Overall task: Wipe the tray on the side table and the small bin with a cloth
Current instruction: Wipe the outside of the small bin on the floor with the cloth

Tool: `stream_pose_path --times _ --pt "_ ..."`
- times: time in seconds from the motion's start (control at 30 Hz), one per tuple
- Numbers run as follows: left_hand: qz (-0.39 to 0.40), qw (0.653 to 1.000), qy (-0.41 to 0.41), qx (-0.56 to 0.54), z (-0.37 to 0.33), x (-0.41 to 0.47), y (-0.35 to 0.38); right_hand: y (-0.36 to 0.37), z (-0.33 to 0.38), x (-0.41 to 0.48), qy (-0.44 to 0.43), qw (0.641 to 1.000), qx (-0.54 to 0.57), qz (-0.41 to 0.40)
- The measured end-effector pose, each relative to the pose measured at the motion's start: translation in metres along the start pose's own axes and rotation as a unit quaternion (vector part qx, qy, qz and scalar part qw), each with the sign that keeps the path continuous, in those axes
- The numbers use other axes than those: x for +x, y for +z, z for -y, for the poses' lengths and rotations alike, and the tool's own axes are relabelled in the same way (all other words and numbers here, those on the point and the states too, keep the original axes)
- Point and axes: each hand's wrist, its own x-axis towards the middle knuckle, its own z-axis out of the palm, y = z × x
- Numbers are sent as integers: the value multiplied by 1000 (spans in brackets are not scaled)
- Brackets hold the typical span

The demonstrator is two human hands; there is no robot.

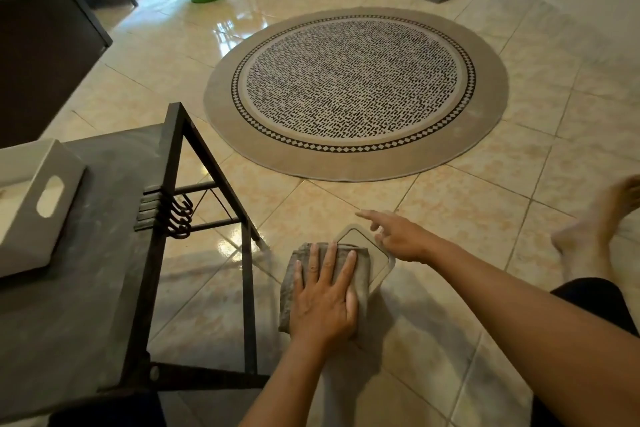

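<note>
The small bin, beige with a rounded square top, stands on the floor under both hands. The left hand lies flat, fingers spread, pressing a grey cloth onto it; the right hand, fingers loosely apart, touches its far rim. Left of them, a white tray rests on the bench; its contents are not visible.

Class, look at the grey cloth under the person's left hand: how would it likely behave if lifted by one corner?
The cloth would probably hang limp: it already drapes over the small bin and follows its edge. It looks light, since the flat left hand alone presses it down. Its fuzzy surface suggests it grips rather than slips.
</note>
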Motion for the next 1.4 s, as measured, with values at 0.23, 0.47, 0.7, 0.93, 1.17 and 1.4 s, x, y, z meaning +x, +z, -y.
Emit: stream_pose_path --times 0.23,0.47,0.7,0.93,1.17,1.4 --pt "7 999 49 16 14 -2 -7 -16 -3 11 16 989 51 135" --pt "-7 993 -109 -35 -30 9 1 3 -5 -17 43 989 123 74" --pt "-3 998 -64 -26 -12 12 -7 16 -14 -36 48 979 194 50" --pt "-10 999 -50 -5 -19 15 1 22 -14 -36 34 973 224 34" --pt "-22 994 -103 -13 -13 15 1 20 -15 -39 35 970 235 39" --pt "-11 998 -63 -3 -28 23 -4 21 -11 -39 33 973 227 36"
